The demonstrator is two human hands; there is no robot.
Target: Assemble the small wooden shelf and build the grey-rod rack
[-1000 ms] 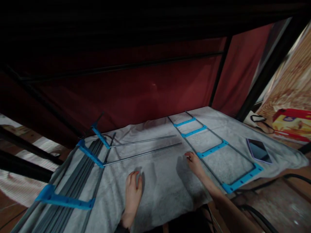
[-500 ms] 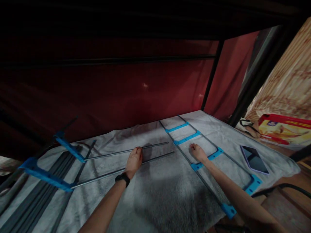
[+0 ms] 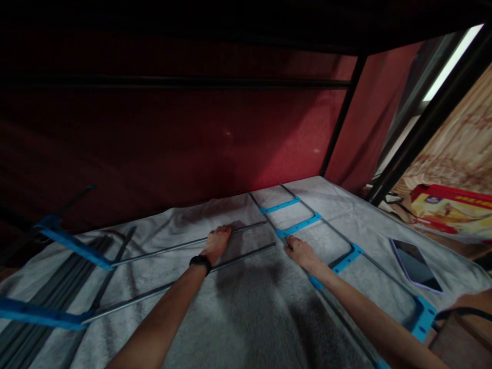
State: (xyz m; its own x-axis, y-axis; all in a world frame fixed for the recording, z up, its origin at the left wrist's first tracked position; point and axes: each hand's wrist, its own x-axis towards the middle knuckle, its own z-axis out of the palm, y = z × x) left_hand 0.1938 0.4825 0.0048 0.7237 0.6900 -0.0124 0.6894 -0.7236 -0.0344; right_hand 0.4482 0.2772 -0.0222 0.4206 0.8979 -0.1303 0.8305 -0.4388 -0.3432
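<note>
My left hand [image 3: 217,245], wearing a black wristband, is closed over the farther of two thin metal rods [image 3: 161,250]. These rods run from blue plastic brackets [image 3: 73,243] at the left, and their right ends are free. A ladder-like rack frame [image 3: 340,237] lies flat on the right, its grey side rods joined by several blue crosspieces [image 3: 300,224]. My right hand [image 3: 302,253] has its fingers curled at the near side rod of this frame, between two crosspieces. The fingertips partly hide that rod, and my forearm covers part of another crosspiece.
Grey loose tubes [image 3: 57,287] lie bundled at the left on the grey blanket [image 3: 246,318]. A phone [image 3: 417,264] rests at the right. A red and yellow box [image 3: 453,210] stands beyond the bed. Dark posts [image 3: 342,118] and a red curtain [image 3: 230,154] enclose the back.
My right hand has moved left from inside the rack frame onto its near side rod. The left hand remains at the farther metal rod. The view has shifted slightly.
</note>
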